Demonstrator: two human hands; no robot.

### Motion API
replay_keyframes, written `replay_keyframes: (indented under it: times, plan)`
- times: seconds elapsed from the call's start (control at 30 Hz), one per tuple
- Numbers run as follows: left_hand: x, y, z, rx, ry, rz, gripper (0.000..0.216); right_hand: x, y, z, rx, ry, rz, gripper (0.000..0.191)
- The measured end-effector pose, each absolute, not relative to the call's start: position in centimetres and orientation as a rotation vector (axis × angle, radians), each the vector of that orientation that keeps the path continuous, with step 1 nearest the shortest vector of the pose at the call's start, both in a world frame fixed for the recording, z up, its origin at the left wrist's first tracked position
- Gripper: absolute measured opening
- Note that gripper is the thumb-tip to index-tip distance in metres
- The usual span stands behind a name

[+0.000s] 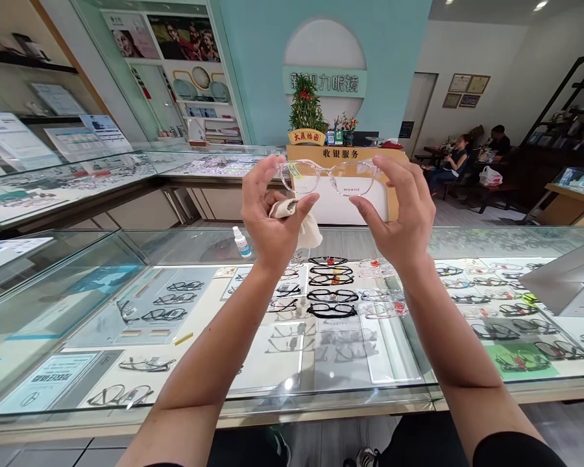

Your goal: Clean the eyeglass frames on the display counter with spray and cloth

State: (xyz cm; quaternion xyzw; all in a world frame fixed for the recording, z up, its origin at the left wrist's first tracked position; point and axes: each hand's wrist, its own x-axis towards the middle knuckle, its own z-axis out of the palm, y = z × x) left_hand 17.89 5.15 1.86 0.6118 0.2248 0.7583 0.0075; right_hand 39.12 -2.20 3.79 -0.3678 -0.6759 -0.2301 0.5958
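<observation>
I hold a pair of clear-framed glasses [331, 176] up in front of me with both hands. My left hand [267, 211] pinches the left end of the frame and also grips a beige cleaning cloth [299, 217] against its palm. My right hand [401, 207] pinches the right end of the frame between thumb and fingers. Both hands hang above a glass display counter [185, 415] filled with rows of glasses.
A small white spray bottle [242, 241] stands on the counter's far side. More glass showcases [68, 178] run along the left. A cashier desk [343, 155] with a potted plant [305, 107] is ahead. Seated people [455, 162] are at the far right.
</observation>
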Motion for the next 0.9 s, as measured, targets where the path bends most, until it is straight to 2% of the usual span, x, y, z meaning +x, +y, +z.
replay_keyframes:
  times: [0.47, 0.63, 0.8, 0.9]
  plan:
    - [17.7, 3.8, 1.9, 1.954, 0.611, 2.644, 0.07, 38.7, -0.4, 2.9, -0.801, -1.589, -0.323, 0.051]
    - [17.5, 4.2, 2.0, 2.027, 0.605, 2.702, 0.073, 38.8, -0.6, 2.9, -0.852, -1.591, -0.272, 0.052]
    - [17.5, 4.3, 2.1, 2.023, 0.624, 2.701, 0.072, 39.0, -1.0, 3.2, -0.837, -1.616, -0.289, 0.062]
    - [17.7, 4.1, 2.0, 1.935, 0.76, 2.66, 0.074, 39.2, -0.9, 3.1, -0.843, -1.582, -0.268, 0.055]
